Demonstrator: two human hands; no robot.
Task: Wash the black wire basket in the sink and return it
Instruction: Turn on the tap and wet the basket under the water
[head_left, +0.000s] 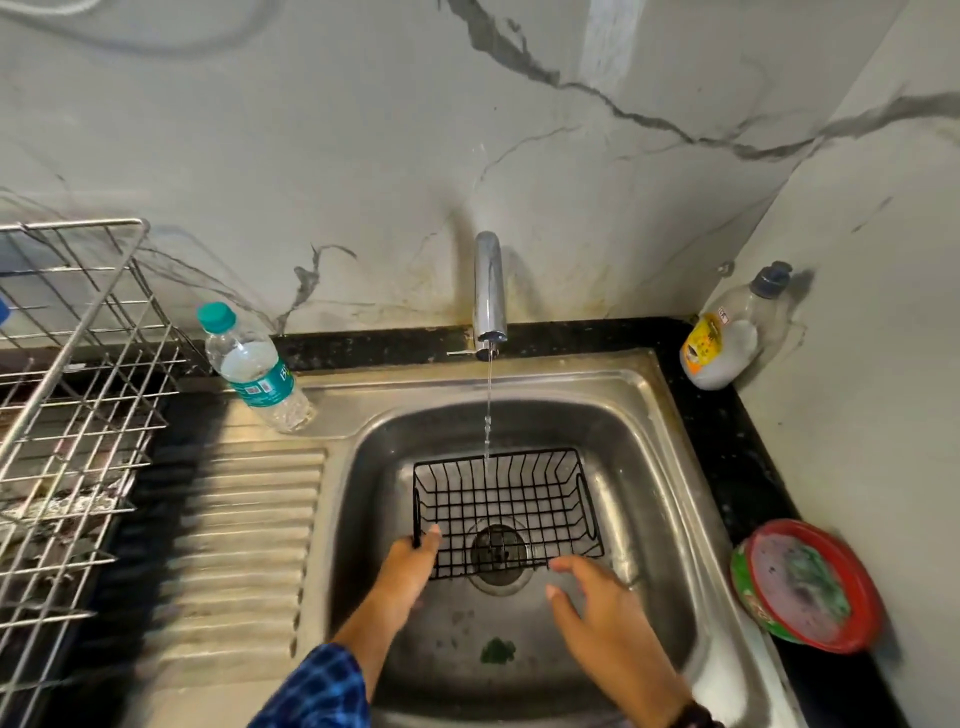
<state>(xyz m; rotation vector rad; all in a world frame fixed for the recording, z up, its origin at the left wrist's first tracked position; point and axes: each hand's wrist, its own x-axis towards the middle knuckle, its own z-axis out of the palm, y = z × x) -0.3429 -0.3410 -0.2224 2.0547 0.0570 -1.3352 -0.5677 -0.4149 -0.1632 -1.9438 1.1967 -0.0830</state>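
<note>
The black wire basket (506, 506) sits inside the steel sink (660, 499), over the drain. A thin stream of water falls from the chrome tap (489, 291) onto its far side. My left hand (410, 564) grips the basket's near left corner. Just off the near right edge of the basket hovers my right hand (602, 608), fingers spread, holding nothing. A small green scrap (497, 650) lies on the sink floor between my arms.
A water bottle (249, 364) stands at the sink's back left. On the left are a ribbed drainboard (234, 545) and a steel wire rack (67, 395). A soap bottle (732, 332) stands in the back right corner, a red dish with a scrubber (810, 587) on the right counter.
</note>
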